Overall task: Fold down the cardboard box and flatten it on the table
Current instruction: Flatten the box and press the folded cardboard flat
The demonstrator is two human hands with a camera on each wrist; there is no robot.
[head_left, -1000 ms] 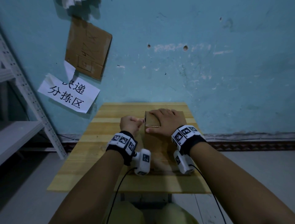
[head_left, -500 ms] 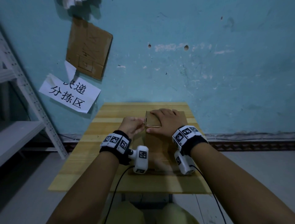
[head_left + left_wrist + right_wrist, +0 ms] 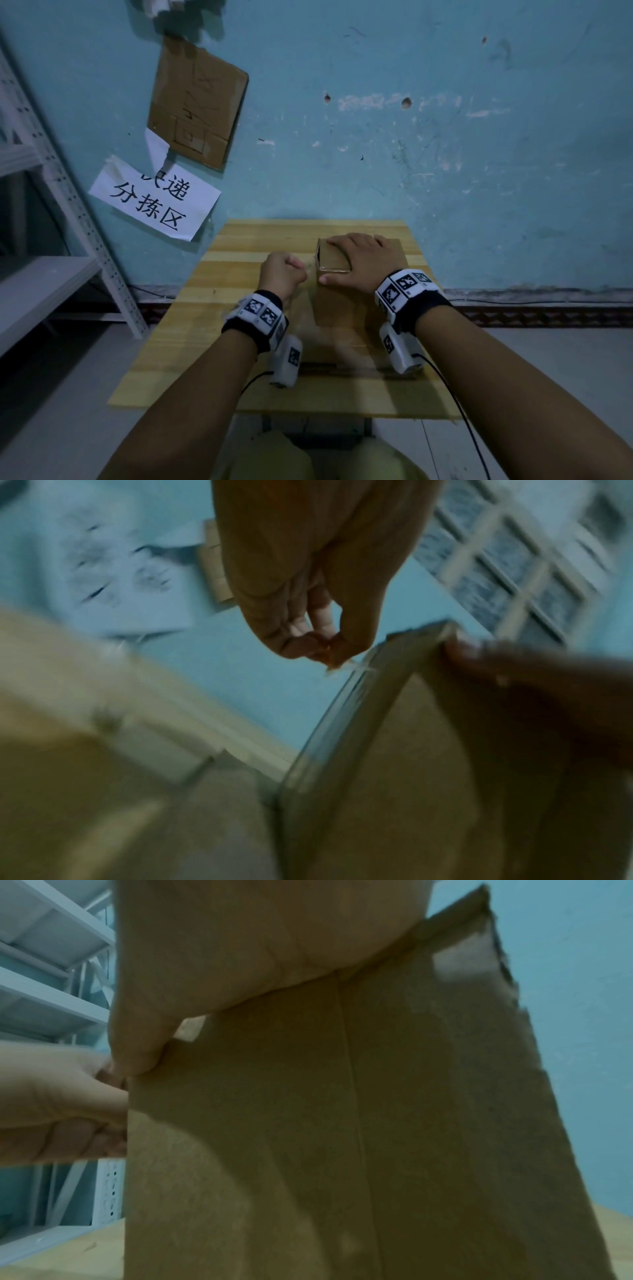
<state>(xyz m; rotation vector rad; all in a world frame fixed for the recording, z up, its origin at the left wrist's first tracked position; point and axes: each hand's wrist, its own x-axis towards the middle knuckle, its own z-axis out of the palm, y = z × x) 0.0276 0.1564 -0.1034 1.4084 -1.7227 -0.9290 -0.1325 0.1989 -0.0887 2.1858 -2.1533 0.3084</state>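
Under the right hand [image 3: 359, 262] stands the cardboard box [image 3: 334, 308], upright on the wooden counter [image 3: 191, 329] toward its far right part. That hand lies flat on the box's top, fingers straight, thumb along the near top edge; the grip is wide and pressing, not curled round anything. Just left of the box's upper left corner, the left hand [image 3: 282, 274] is a closed fist; in the left-wrist view its fingertips [image 3: 308, 645] pinch together at a thin frayed strand, too blurred to name, right beside the box's top edge [image 3: 411, 637]. Whether that grip touches the box itself I cannot tell. Left of the left hand the counter's surface runs on to its edge. Beyond both hands the blue wall [image 3: 445, 154] rises at the counter's far edge, and a white metal shelf [image 3: 44, 284] stands further left.
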